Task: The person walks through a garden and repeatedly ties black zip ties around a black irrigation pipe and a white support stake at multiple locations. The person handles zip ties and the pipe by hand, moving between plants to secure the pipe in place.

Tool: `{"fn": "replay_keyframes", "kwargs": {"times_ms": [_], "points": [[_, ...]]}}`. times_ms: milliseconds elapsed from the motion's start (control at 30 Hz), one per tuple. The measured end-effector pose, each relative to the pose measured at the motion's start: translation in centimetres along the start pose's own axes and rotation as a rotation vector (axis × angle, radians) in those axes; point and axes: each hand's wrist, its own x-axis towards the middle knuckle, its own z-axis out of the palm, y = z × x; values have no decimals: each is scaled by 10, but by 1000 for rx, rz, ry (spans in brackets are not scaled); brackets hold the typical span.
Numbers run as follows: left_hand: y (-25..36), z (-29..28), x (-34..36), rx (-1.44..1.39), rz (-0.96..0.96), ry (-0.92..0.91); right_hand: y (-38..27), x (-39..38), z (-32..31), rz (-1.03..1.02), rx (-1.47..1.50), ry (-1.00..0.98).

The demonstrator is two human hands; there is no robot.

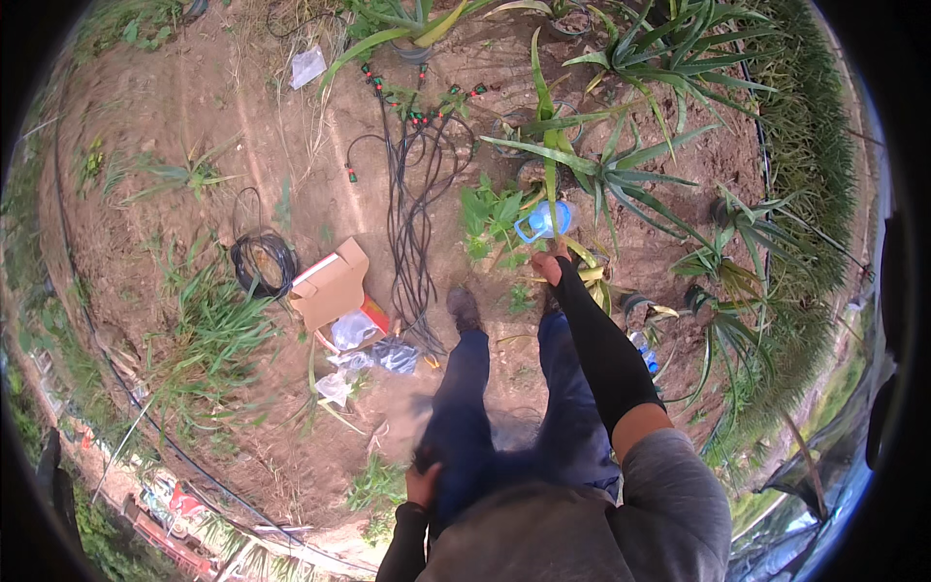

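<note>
Among aloe plants (609, 177), a blue container (551, 219) is sitting toward twelve o'clock from the nearer right hand (550, 265), long axis running roughly eight-to-two — whether fingers are gripping, unclear.

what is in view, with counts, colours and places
handled plastic container: one, blue, upper centre
spiky plants: several, green, mostly upper right
broad-leaved plant: one clump, green, left of container
tangled thin hoses: one bundle, black, centre
small hose fittings: several, red and green, upper centre
open cardboard box: one, brown and red, centre left
crumpled plastic bags: several, clear, in and beside box
round hose coil: one, black, left of box
grass: patches, green, left and right
trousers: one pair, blue, lower centre
shirt: one, grey, bottom centre
right hand: one, black-sleeved, by container
left hand: one, black-sleeved, by trousers
</note>
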Motion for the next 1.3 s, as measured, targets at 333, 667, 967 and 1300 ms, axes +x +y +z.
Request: {"fn": "replay_keyframes", "kwargs": {"times_ms": [333,667,967,1300], "points": [[-20,0,13,-80,203,60,-2,72,42,-34,717,248],[-6,3,12,-108,130,21,-60,95,-18,-612,633,96],[27,10,-18,-136,224,105,-64,-24,-62,-277,135,-261],[126,-87,-63,-389,252,90,-57,-225,-101,-211,-896,-470]]}}
